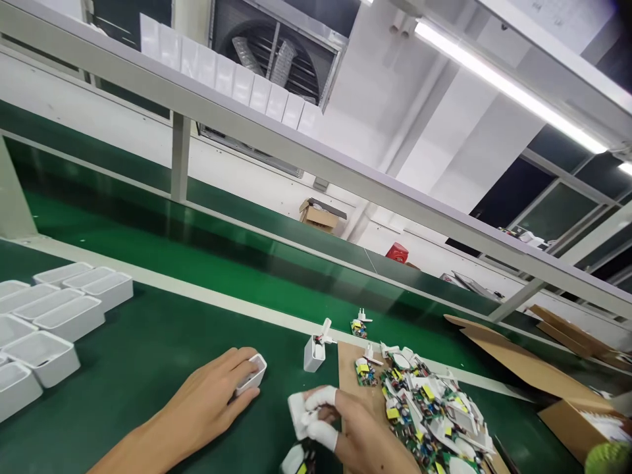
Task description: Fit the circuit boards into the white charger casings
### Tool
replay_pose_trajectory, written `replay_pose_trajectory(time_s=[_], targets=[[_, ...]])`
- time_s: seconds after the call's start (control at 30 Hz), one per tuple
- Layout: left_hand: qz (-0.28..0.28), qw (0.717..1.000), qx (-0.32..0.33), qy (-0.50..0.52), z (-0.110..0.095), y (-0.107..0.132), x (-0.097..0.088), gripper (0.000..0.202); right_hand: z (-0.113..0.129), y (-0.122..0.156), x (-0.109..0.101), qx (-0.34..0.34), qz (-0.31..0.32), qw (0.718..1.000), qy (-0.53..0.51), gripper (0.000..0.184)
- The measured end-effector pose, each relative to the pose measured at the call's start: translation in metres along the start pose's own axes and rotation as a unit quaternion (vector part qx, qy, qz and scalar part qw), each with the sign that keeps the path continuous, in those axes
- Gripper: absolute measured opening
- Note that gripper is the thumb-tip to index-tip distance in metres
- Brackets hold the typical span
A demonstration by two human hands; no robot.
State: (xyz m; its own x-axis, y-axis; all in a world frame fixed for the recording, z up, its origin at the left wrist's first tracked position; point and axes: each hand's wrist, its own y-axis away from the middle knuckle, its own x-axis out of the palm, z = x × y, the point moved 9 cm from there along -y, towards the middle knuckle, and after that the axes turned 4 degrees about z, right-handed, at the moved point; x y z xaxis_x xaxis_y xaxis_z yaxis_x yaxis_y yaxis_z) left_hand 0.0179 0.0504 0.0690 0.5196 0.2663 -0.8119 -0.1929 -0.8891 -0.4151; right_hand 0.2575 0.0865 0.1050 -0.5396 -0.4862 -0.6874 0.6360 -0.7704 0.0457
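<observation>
My left hand (217, 388) is closed around a small white plastic case (255, 376), its open end facing up and right. White finger covers sit on the fingertips of my right hand (345, 421), which pinches a white plastic piece (297, 416). Below that piece a circuit board with white and yellow parts (296, 459) shows at the bottom edge; whether the two are joined I cannot tell. Between and beyond my hands stands another white case (314, 355) with a white plug piece (324, 331) sticking out of its top.
At right, a heap of circuit boards (429, 408) covers a cardboard sheet (348, 368). One board with plug pins (365, 372) lies beside it, another (359, 326) on the green belt (222, 257). Several white cases (59, 365) stand left. A cardboard box (573, 421) is far right.
</observation>
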Motion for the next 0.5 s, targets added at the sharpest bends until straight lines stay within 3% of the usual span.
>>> replay_pose_trajectory(time_s=[0.07,0.23,0.37,0.5], targets=[[-0.005,1.0,-0.007,0.004,0.004,0.001,0.0,0.026,-0.013,-0.018,-0.012,0.034,-0.001,0.997,0.072,0.025],[0.025,0.998,-0.036,0.036,0.008,0.001,0.005,0.029,-0.078,-0.077,-0.089,0.161,-0.096,0.959,0.213,0.027],[0.057,0.995,-0.038,0.069,0.001,0.0,0.005,0.032,-0.113,-0.118,-0.097,0.234,-0.086,0.922,0.298,0.03],[0.087,0.99,-0.049,0.1,0.001,0.001,0.001,0.024,-0.106,-0.126,-0.099,0.233,-0.105,0.898,0.36,0.03]])
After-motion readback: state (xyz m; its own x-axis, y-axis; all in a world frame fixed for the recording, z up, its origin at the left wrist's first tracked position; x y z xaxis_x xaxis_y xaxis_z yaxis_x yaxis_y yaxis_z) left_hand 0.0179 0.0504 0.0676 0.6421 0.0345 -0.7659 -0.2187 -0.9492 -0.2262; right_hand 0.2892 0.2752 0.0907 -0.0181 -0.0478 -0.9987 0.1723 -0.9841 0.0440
